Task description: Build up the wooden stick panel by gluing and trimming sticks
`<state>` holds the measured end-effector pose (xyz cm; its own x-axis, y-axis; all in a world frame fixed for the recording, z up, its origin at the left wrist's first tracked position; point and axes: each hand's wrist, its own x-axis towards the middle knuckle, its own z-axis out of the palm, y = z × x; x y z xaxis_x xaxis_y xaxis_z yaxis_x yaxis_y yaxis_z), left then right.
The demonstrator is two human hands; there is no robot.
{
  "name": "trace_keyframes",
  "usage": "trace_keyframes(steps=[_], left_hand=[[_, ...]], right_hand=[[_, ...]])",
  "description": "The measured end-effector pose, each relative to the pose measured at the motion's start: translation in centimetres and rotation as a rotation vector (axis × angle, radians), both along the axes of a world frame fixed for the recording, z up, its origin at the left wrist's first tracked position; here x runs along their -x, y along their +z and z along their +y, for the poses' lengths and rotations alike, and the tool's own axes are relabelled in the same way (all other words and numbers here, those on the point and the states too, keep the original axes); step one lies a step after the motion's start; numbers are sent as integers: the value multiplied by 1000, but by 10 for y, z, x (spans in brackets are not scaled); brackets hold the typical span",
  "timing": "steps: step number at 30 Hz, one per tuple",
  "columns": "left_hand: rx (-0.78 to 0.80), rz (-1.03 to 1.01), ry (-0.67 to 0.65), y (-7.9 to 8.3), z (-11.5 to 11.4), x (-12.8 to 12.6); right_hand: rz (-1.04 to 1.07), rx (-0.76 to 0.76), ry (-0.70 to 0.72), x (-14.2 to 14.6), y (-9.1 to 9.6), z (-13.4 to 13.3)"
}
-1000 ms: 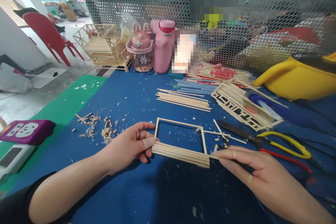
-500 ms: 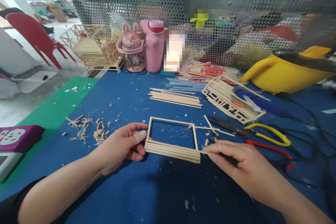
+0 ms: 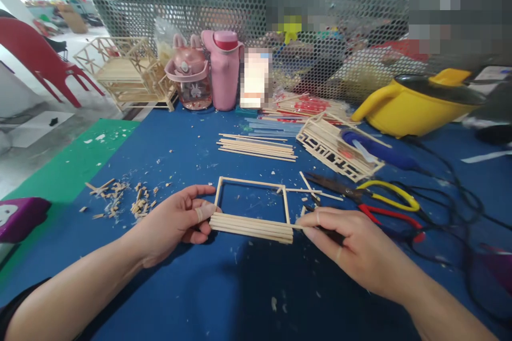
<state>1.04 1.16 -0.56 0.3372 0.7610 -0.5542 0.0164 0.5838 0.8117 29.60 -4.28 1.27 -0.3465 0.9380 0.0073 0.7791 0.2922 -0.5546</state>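
Observation:
A rectangular frame of thin wooden sticks (image 3: 252, 183) lies on the blue table, with several sticks laid side by side along its near edge (image 3: 251, 227). At the frame's near left corner, my left hand (image 3: 180, 218) closes thumb and fingers on the ends of the sticks. On the other side, my right hand (image 3: 348, 237) pinches the end of a thin wooden stick (image 3: 296, 226) that reaches out from the frame's near right corner. Something dark shows partly under the right fingers; I cannot make out what it is.
Red-and-yellow-handled pliers (image 3: 360, 192) lie right of the frame, near a blue glue gun (image 3: 356, 141) and cables. Loose sticks (image 3: 256, 148) and a stick model (image 3: 332, 152) are behind. Wood scraps (image 3: 140, 200) lie left. Pink bottles (image 3: 224, 74) and a yellow pot (image 3: 420, 109) stand farther back.
The whole view has shifted, so everything sits a little farther left in it. Both hands keep their hold on the frame and stick, with no clear movement between them.

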Motion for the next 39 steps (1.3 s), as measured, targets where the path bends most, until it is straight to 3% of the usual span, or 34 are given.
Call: trace_keyframes(steps=[16,32,39], left_hand=[[-6,22,11,2,-2,-3],[74,-48,72,6,-1,-3],[17,-26,38,3,-1,-3]], right_hand=[[1,-61,-103,17,-4,-9],[26,-75,-5,12,-5,-3],[-11,-80,2,13,-4,-1]])
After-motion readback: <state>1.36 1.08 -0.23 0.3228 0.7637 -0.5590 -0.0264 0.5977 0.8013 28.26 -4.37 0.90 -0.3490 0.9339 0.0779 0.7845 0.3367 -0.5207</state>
